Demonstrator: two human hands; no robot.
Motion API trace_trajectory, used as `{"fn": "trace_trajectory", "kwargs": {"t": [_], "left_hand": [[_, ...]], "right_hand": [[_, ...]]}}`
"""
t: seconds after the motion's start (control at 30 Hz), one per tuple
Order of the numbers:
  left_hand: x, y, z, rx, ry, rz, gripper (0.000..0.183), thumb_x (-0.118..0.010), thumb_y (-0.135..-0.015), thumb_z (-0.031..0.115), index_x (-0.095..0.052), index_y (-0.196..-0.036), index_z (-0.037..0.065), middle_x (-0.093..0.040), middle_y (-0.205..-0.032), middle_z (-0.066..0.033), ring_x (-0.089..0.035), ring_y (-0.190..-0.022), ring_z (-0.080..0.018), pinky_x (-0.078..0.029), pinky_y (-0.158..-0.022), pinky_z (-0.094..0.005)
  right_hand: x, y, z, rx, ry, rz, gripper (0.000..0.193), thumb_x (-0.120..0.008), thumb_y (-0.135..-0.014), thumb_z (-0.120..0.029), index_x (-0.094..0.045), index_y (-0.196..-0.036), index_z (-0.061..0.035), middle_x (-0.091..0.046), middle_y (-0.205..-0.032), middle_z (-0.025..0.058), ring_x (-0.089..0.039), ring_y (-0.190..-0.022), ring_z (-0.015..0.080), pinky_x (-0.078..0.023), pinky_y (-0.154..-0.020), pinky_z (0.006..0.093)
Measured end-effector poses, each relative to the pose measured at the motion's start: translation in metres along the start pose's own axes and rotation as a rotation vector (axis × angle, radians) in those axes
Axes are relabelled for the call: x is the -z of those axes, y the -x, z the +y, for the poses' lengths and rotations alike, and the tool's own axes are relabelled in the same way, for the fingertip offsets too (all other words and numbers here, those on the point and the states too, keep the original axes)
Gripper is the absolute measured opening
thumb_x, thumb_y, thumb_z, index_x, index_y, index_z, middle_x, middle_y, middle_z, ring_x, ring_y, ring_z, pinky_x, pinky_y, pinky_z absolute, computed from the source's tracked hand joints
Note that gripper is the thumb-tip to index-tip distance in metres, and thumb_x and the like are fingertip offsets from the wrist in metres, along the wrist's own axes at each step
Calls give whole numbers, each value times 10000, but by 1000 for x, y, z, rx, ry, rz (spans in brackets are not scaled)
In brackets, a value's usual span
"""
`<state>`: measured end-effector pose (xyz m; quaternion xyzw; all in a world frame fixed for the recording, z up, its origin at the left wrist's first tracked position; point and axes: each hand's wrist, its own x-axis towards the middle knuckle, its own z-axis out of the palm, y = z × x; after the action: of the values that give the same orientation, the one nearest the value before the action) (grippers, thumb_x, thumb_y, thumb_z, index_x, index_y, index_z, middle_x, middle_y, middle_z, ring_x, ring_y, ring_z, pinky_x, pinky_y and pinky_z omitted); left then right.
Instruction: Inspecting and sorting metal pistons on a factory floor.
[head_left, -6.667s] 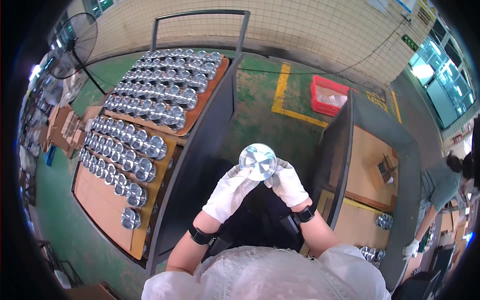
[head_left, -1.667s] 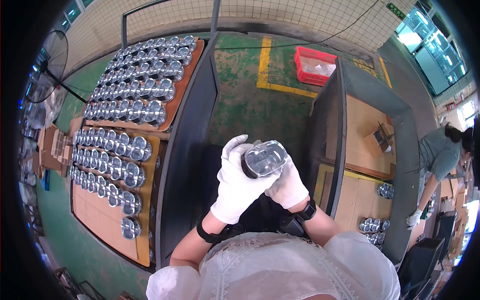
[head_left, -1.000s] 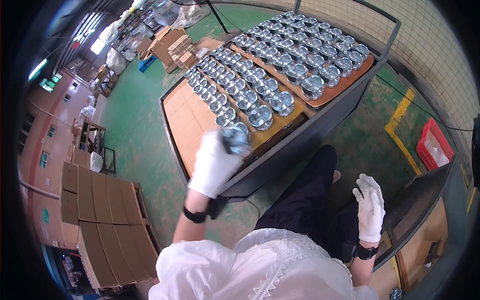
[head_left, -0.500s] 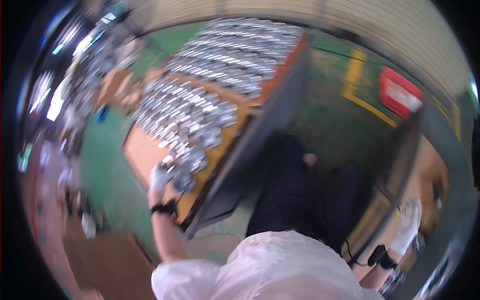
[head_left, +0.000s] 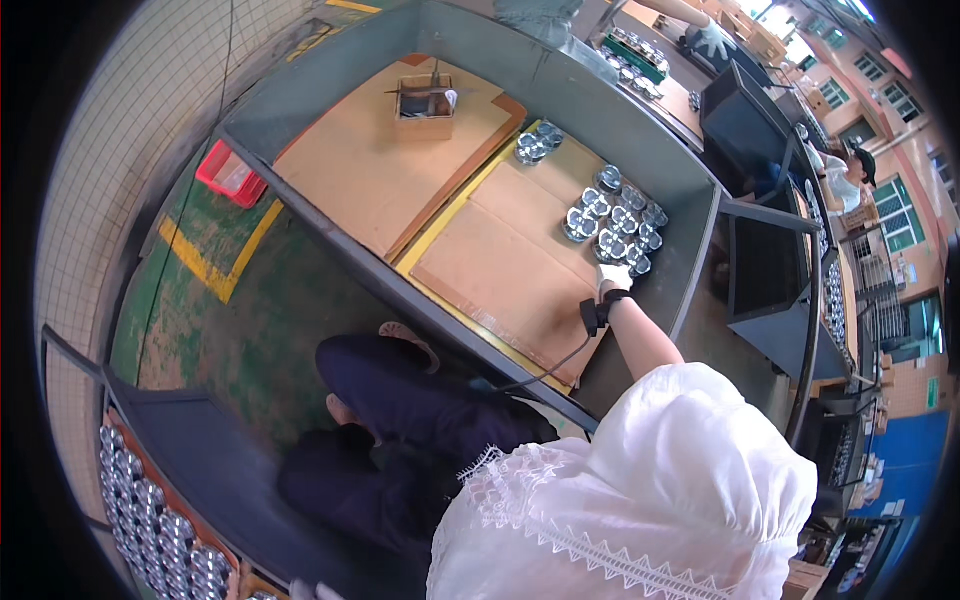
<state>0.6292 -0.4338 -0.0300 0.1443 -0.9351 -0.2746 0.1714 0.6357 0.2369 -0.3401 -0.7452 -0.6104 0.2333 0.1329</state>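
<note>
My right hand (head_left: 614,274), in a white glove with a black band and a small black device at the wrist, reaches into a large grey metal bin (head_left: 330,215). Its fingers are closed at the near edge of a cluster of shiny round metal parts (head_left: 618,220) and seem to grip one of them; the fingertips are partly hidden. Farther back on the same cardboard sheet (head_left: 515,240) sits a smaller group of such parts (head_left: 540,142). At the lower picture edge a sliver of white, perhaps my left hand (head_left: 318,592), shows without readable fingers.
A small cardboard box (head_left: 424,108) with tools stands in the bin's left section. A black cable (head_left: 545,377) runs from my wrist. Rows of metal parts (head_left: 165,535) lie at lower left. A red crate (head_left: 230,174) rests on the floor. A person (head_left: 845,180) works at far right.
My view has swung right: the bin is now central and the table full of parts has slid to the lower left. My right hand has reached to the parts; my left has nearly left the picture.
</note>
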Motion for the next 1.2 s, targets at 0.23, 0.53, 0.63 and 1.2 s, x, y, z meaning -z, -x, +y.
{"fn": "trace_trajectory", "kwargs": {"t": [0.23, 0.53, 0.63, 1.2], "left_hand": [[-68, -9, 9, -87, 80, -231, 359, -649, -884, 52, -533, -1217, -18, -607, -1168, -198, -609, -1049, -296, -517, -910, -364], [-84, -18, 30, -117, 53, -224, 321, -666, -878, 86, -575, -1164, -26, -616, -1127, -189, -626, -1004, -291, -543, -862, -364], [-109, -22, 13, -21, 173, -217, 272, -612, -881, 60, -589, -1150, 29, -602, -1188, -108, -604, -1038, -238, -522, -860, -341], [-101, -69, 86, 263, 1254, -471, 612, -683, -852, 46, -376, -1377, -26, -446, -1402, -163, -437, -1301, -243, -361, -1089, -349]], "right_hand": [[13, -74, 6, 406, 457, -87, 376, -466, -929, -347, -657, -1119, -86, -661, -1121, 163, -628, -1056, 331, -492, -877, 408], [34, -9, -51, 638, 712, -174, 249, -547, -853, -276, -702, -960, -112, -692, -990, 160, -669, -918, 327, -532, -788, 423], [22, -9, -71, 897, 452, -271, 324, -574, -821, -350, -703, -968, -91, -693, -909, 162, -667, -782, 295, -531, -686, 385], [97, 469, -252, 379, -650, -2112, 129, -581, -907, -112, -634, -1015, -67, -649, -825, 22, -593, -690, 115, -446, -582, 261]]}}
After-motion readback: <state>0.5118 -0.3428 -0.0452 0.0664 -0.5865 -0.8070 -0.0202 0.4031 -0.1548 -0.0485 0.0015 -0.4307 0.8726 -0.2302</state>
